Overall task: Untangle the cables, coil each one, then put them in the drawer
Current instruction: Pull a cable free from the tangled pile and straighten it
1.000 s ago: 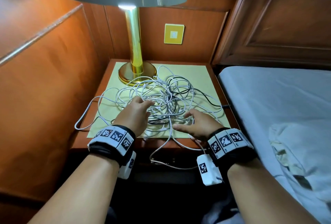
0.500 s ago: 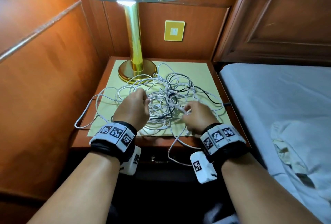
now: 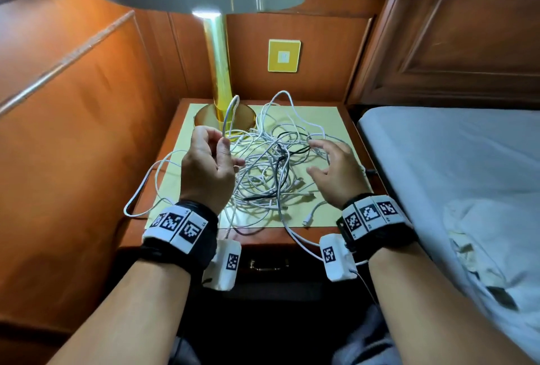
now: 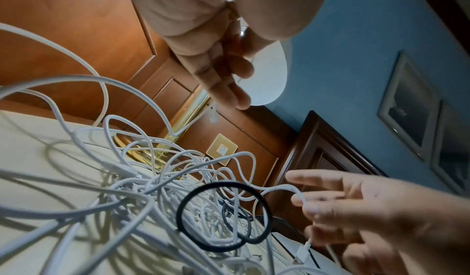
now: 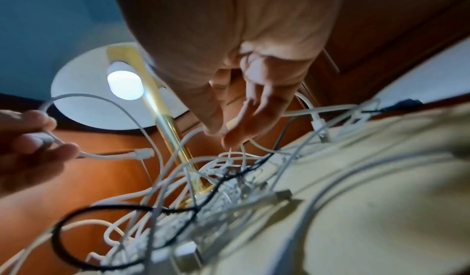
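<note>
Two hands are working over the nightstand [image 3: 347, 119]. Between them, the cable tangle [image 3: 271, 169] is lying on the yellow mat [image 3: 321, 119], white strands crossed by one black cable [image 3: 280, 166]. Left hand [image 3: 209, 166] is pinching a white cable end [image 3: 232, 107] raised above the pile. Right hand [image 3: 336, 169] is hovering with fingers spread wide, touching strands. Below both wrists, the drawer [image 3: 268, 265] is sitting closed.

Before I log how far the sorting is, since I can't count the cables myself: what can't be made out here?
- Cable count: the tangle overlaps itself in every view.
- Which cable the left hand pinches: its run is lost in the pile.
- Right hand: fingers spread, touching cables; any grip is blurred in the right wrist view.
- Drawer: dark under the nightstand edge, contents hidden.
</note>
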Tool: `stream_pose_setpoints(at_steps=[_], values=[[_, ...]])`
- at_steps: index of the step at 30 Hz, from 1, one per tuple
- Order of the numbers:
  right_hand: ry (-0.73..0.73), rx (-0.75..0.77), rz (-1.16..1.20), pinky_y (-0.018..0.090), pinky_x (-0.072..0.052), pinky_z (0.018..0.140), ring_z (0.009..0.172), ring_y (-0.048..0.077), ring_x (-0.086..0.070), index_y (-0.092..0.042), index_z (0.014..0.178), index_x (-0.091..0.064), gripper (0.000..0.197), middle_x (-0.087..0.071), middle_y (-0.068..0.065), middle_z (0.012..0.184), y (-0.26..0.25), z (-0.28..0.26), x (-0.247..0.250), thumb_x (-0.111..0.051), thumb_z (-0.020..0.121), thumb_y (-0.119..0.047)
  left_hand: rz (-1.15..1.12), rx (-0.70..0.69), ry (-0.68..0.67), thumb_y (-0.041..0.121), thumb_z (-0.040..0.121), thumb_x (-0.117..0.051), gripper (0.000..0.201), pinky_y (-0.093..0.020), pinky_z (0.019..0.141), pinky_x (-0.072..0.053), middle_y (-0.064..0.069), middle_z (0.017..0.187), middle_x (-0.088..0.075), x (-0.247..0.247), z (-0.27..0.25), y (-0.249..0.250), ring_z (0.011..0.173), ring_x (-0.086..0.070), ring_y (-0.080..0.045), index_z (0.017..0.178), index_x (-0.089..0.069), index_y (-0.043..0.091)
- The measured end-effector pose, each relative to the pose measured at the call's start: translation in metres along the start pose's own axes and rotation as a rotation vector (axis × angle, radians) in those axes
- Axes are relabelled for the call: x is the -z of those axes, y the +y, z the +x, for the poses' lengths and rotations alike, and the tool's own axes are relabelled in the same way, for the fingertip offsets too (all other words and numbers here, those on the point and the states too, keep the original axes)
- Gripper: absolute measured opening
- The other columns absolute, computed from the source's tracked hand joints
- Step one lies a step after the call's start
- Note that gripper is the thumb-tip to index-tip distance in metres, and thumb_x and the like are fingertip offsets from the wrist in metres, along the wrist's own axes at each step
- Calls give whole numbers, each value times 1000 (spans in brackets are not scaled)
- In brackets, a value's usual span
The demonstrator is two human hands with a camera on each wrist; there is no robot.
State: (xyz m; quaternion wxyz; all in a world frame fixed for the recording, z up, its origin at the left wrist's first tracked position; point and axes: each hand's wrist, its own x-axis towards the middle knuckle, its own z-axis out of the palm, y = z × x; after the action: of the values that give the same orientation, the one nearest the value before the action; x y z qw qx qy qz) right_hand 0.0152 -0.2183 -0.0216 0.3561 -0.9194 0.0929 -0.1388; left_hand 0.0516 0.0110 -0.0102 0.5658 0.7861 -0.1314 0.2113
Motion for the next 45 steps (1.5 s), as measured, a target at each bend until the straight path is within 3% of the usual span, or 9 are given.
stream_pose_setpoints(at_steps=[4, 8, 15, 21, 26, 30, 37, 42, 45], values=[[151, -67, -114, 22, -39, 86, 104, 23, -59, -27, 121, -63, 37, -51, 8, 124, -2, -9, 17, -71, 85, -22, -82, -61, 2, 24, 101, -43, 2, -46, 67, -60, 11, 66, -59, 1, 0, 6, 71, -74, -14, 100, -44, 24], [136, 24, -87, 25, -44, 79, 88, 19, -57, -25, 131, -54, 59, -52, 5, 112, -10, -16, 21, -79, 78, -34, -105, -180, -91, 21, 101, -44, 3, -46, 64, -59, 9, 65, -58, 4, -5, 20, 70, -72, -13, 100, -46, 19], [-155, 229, 279, 12, -47, 61, 64, 9, -56, -40, 154, -19, 103, -55, -6, 98, -32, -26, 2, -82, 75, -22, -147, -315, -588, 7, 96, -54, 9, -40, 51, -45, -5, 65, -50, 13, -46, 52, 55, -50, -29, 88, -55, 10], [-86, 372, 311, 24, -54, 70, 83, 12, -65, -25, 116, -69, 23, -61, 4, 104, -35, -26, -7, -61, 95, -32, -219, -14, -730, -3, 78, -51, 13, -35, 51, -45, -17, 64, -54, 35, -42, 44, 52, -52, -22, 77, -59, 7], [-120, 195, 520, 27, -52, 65, 78, 15, -72, -12, 104, -70, 21, -71, 1, 94, -48, -28, 5, -51, 102, -22, -70, 112, -376, 15, 79, -57, 28, -45, 57, -51, 0, 91, -55, 31, -22, 15, 62, -54, -25, 106, -57, 22], [-126, 218, 668, 29, -53, 66, 82, 17, -72, -14, 108, -68, 18, -71, 0, 96, -60, -37, 7, -51, 101, -11, 142, 80, -548, 27, 89, -73, 67, -23, 58, -45, 13, 120, -59, 20, -18, 3, 51, -49, -5, 146, -38, 30], [145, 245, 667, 29, -55, 71, 93, 15, -73, -26, 101, -62, 16, -72, -9, 93, -52, -32, 14, -49, 102, -16, 422, 148, -612, 32, 94, -65, 14, -26, 65, -41, 5, 81, -65, 25, -10, -5, 76, -60, -15, 86, -64, 21], [112, 212, 249, 25, -51, 75, 84, 14, -66, -16, 98, -68, 22, -63, 4, 102, -24, -26, 8, -47, 101, -23, 429, -183, -140, 22, 94, -67, 10, -27, 70, -48, -3, 87, -74, 37, -6, 5, 79, -66, -22, 93, -75, 15], [-28, 294, 73, 32, -49, 88, 94, 15, -56, -9, 105, -70, 30, -51, 4, 105, -31, -29, -5, -46, 98, -25, 294, -386, -67, 17, 91, -72, 11, -20, 75, -49, -4, 90, -76, 32, -8, 17, 77, -69, -18, 98, -78, 10]])
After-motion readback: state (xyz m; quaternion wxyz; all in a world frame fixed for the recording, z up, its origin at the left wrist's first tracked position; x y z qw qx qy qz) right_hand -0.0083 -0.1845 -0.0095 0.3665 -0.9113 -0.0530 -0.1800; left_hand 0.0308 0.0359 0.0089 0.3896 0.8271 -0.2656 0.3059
